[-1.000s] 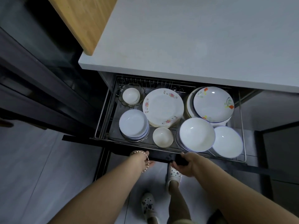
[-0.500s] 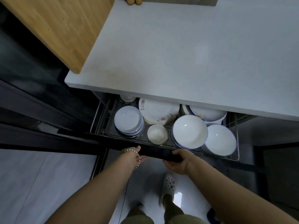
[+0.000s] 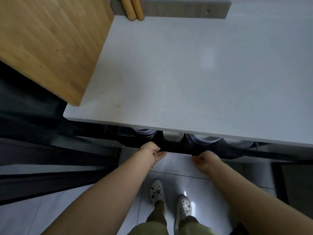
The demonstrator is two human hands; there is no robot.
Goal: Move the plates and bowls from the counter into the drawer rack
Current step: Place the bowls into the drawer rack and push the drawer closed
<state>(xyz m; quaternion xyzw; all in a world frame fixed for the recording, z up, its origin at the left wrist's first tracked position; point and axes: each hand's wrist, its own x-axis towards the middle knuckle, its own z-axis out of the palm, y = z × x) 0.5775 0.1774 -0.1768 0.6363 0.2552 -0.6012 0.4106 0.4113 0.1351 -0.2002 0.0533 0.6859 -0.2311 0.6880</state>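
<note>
Both hands are on the dark drawer front [image 3: 179,148]. The left hand [image 3: 151,150], bracelet at the wrist, clasps its edge, and the right hand [image 3: 203,160] curls round it further along. The drawer sits almost wholly under the white counter [image 3: 186,73], and only slivers of the stacked bowls [image 3: 144,132] and a small white bowl [image 3: 172,135] show. A wooden board [image 3: 47,44] overhangs the counter's left side.

We see the drawer [image 3: 179,147] almost fully in beneath the white table [image 3: 186,73], its dark front standing just proud of the table's edge. Only slivers of the crockery inside show in the gap. There is a stack of blue-rimmed bowls [image 3: 144,132] on the left, a small cream bowl [image 3: 173,135] beside it, and a wider blue-rimmed stack [image 3: 203,139] to the right.
</note>
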